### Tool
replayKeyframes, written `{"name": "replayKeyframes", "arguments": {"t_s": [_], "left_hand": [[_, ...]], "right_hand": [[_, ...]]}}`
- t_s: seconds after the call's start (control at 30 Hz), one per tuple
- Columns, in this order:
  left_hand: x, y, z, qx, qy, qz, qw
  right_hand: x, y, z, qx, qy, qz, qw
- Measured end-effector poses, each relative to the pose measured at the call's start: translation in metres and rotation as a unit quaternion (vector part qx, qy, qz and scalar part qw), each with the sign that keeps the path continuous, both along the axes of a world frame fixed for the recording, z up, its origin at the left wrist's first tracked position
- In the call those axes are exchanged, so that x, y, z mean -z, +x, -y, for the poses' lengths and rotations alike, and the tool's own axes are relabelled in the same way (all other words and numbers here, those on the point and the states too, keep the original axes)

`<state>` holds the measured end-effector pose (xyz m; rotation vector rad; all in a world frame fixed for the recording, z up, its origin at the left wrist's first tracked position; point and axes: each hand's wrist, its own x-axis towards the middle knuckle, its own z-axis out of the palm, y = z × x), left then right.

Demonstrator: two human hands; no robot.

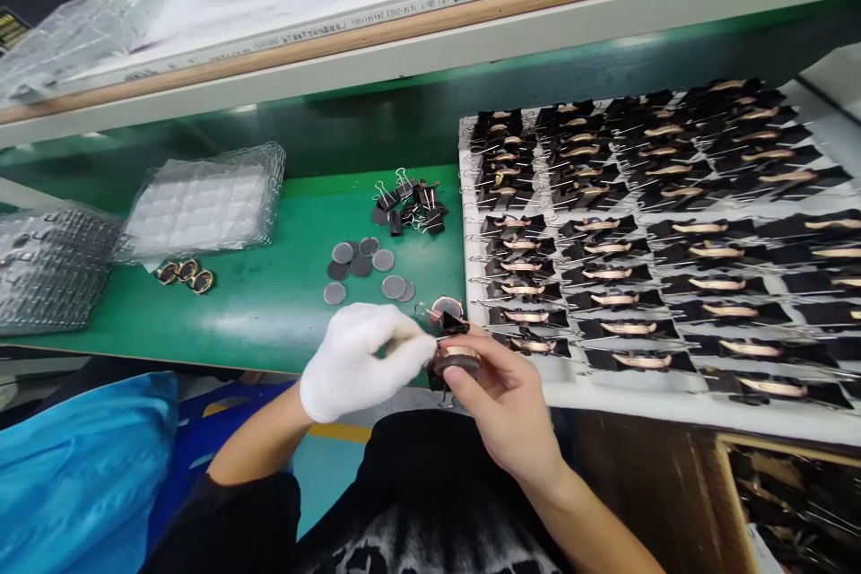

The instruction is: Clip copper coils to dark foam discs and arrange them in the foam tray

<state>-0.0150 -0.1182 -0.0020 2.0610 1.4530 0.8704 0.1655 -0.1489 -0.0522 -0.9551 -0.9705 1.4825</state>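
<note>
My right hand (508,390), bare, is closed around a rose-gold watch case (458,352) with a dark round disc against its near side. A black binder clip (454,323) sits at the far side of this case. Gloved in white, my left hand (369,360) pinches thumb and fingers together at the case's left edge; what lies between the fingertips is hidden. Just beyond the hands is another round watch case (447,307). Several grey discs (360,264) lie on the green bench, with a pile of loose binder clips (412,204) behind them.
On the right, a white tray (471,242) holds rows of clipped watch cases. Clear plastic trays (202,206) and several watch cases (186,273) lie at the left. A shelf edge (377,18) crosses above the bench. A person's blue garment (87,466) shows at lower left.
</note>
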Motion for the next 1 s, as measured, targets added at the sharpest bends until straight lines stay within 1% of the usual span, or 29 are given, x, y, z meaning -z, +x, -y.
{"name": "replayKeyframes", "arguments": {"t_s": [0.03, 0.07, 0.13, 0.2, 0.27, 0.33, 0.43, 0.53, 0.6, 0.67, 0.73, 0.8, 0.9, 0.93, 1.0], "left_hand": [[-0.001, -0.002, 0.002, 0.007, 0.007, -0.033, 0.999], [-0.001, -0.005, 0.001, 0.003, -0.004, -0.061, 0.998], [-0.002, -0.01, -0.003, -0.002, -0.052, -0.092, 0.994], [0.0, -0.012, -0.007, 0.043, -0.079, -0.078, 0.993], [0.005, -0.011, -0.008, 0.095, -0.071, -0.04, 0.992], [0.011, -0.009, -0.008, 0.099, -0.049, -0.011, 0.994], [0.016, -0.01, -0.009, 0.07, -0.035, 0.005, 0.997], [0.009, -0.016, -0.014, 0.049, -0.025, 0.001, 0.998], [0.0, -0.022, -0.017, 0.06, -0.018, -0.016, 0.998], [-0.009, -0.028, -0.018, 0.085, -0.028, -0.046, 0.995], [-0.014, -0.034, -0.017, 0.101, -0.047, -0.083, 0.99], [-0.017, -0.041, -0.015, 0.098, -0.07, -0.124, 0.985], [-0.019, -0.054, -0.014, 0.067, -0.094, -0.145, 0.983], [-0.02, -0.059, -0.014, 0.049, -0.103, -0.141, 0.983], [-0.023, -0.068, -0.012, 0.007, -0.126, -0.113, 0.985]], "right_hand": [[0.0, 0.002, 0.0, 0.002, 0.012, 0.007, 1.0], [-0.001, 0.003, 0.0, 0.003, 0.022, 0.012, 1.0], [-0.002, 0.005, 0.001, 0.003, 0.034, 0.018, 0.999], [-0.001, 0.006, 0.003, 0.004, 0.036, 0.024, 0.999], [0.0, 0.006, 0.004, 0.001, 0.035, 0.026, 0.999], [0.001, 0.005, 0.005, -0.005, 0.033, 0.019, 0.999], [-0.001, 0.007, 0.007, -0.001, 0.032, 0.026, 0.999], [-0.007, 0.013, 0.007, 0.03, 0.038, 0.084, 0.995], [-0.011, 0.017, 0.006, 0.03, 0.028, 0.132, 0.99], [-0.014, 0.02, 0.004, 0.025, 0.003, 0.162, 0.986], [-0.015, 0.02, 0.004, 0.039, -0.026, 0.169, 0.984], [-0.015, 0.019, 0.004, 0.066, -0.05, 0.161, 0.983], [-0.017, 0.021, 0.004, 0.081, -0.062, 0.137, 0.985], [-0.018, 0.022, 0.003, 0.071, -0.059, 0.127, 0.988], [-0.018, 0.024, 0.0, 0.023, -0.044, 0.1, 0.994]]}}
